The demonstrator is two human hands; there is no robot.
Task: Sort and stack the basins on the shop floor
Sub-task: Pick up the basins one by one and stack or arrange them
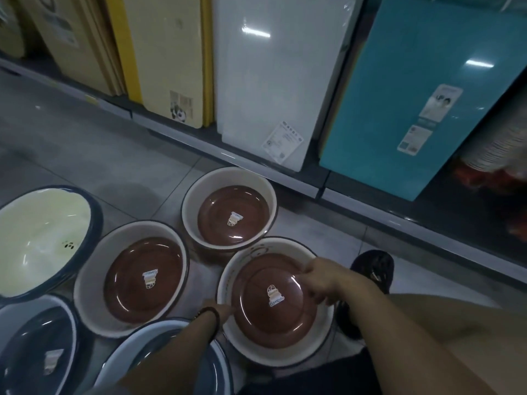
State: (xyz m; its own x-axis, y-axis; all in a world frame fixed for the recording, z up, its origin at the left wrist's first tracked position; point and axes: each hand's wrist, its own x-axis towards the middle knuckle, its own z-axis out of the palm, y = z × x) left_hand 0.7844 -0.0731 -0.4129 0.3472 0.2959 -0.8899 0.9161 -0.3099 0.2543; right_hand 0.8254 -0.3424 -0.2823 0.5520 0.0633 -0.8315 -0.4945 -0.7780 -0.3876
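Your right hand [322, 277] is hooked over the far-right rim of the near basin [228, 280], thumb outside, fingers bent down inside over the brown floor. Your left hand [221, 309] reaches the near-left rim; can't tell whether its fingers curl round it or only touch.

The near basin sits on the floor tiles [114, 155] right in front of you, just beside your shoe [373, 269]. Its far rim is close to or touching the far basin [191, 212], and it sits near the left basin [91, 280] - all three have cream walls and brown floors, so they look like one sort.

Step in hand, as I read it: lift the near basin and nest it into a match.
- Get both hands properly under the rim on opposite sides before lifting.
- Lift straight up and keep it level - the glossy walls look slippery.
- Centre it over the target, then lower; don't drop it in skewed or it may jam.
- Keep it away from the pale yellow basin [37, 238] and the blue-grey basins [148, 332]; those look like other sorts.

Orientation: mouth up, base flat on the tiles, sticker facing up. It's round, so there's no long axis to line up; only level matters
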